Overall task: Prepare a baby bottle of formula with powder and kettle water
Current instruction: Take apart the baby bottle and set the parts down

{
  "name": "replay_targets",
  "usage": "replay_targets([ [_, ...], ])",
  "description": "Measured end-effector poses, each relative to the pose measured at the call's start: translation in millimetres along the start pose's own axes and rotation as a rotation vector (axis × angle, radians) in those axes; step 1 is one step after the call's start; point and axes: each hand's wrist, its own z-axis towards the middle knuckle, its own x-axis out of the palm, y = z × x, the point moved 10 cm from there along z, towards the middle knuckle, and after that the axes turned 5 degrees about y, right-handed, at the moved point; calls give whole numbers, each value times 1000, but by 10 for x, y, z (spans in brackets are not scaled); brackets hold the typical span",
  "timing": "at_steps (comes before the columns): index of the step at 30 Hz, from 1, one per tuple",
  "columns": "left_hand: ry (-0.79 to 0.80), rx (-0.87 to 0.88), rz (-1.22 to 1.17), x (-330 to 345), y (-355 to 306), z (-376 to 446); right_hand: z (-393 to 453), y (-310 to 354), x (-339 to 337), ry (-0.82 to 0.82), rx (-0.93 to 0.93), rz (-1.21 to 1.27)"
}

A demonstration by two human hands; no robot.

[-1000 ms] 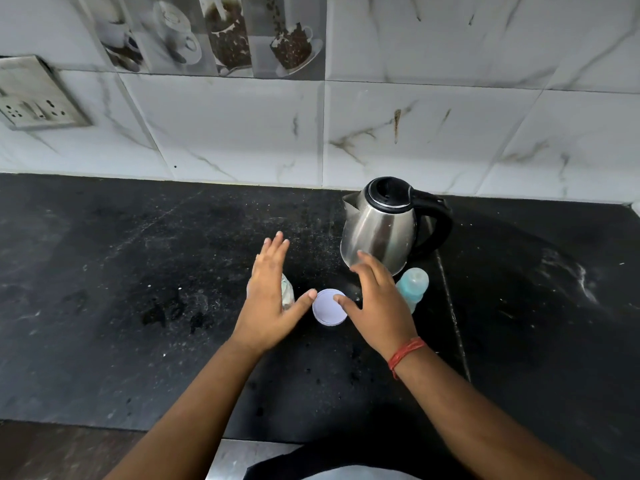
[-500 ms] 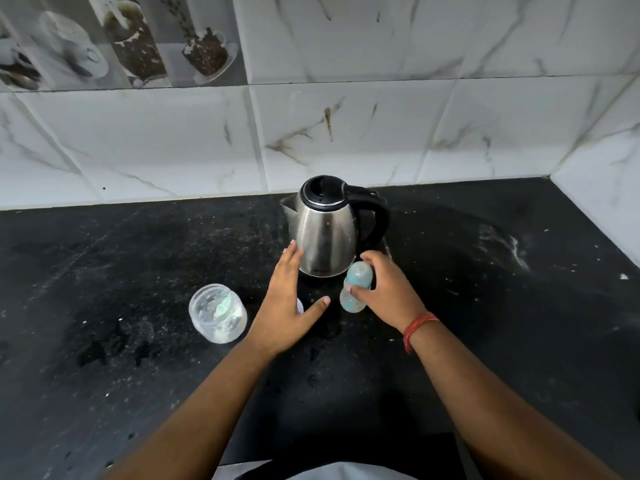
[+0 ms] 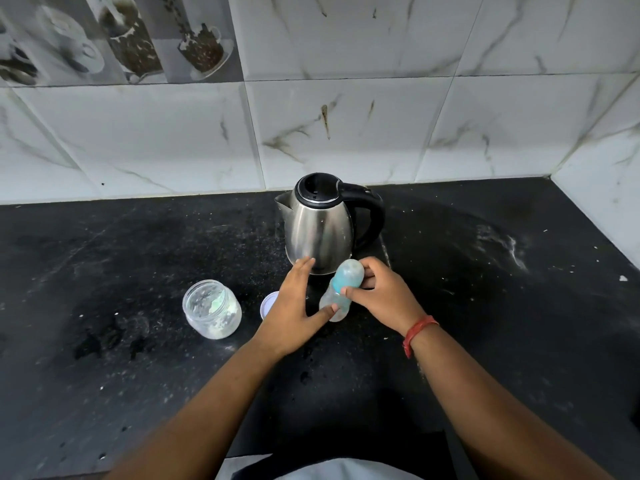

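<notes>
Bottle (image 3: pixel 341 293), clear with blue collar and domed cap, tilted in right hand (image 3: pixel 384 295) fingers; left hand (image 3: pixel 294 308) spread.

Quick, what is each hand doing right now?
Left hand: open, fingers spread, thumb touching the baby bottle.
Right hand: closed around the baby bottle, holding it tilted.
</notes>
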Motion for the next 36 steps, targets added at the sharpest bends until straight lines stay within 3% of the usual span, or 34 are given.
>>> replay_targets([
  [7, 6, -74, 30, -81, 50, -130, -100, 344, 347, 248, -19, 397],
  [17, -23, 30, 432, -169, -50, -262, -99, 566, 399, 161, -79, -57],
  [23, -138, 74, 634, -243, -112, -301, -90, 576, 450, 124, -54, -31],
  [30, -28, 25, 372, -236, -60, -265, -48, 575, 419, 53, -112, -51],
  [36, 75, -78, -28, -194, 88, -282, -52, 683, 254, 35, -183, 88],
])
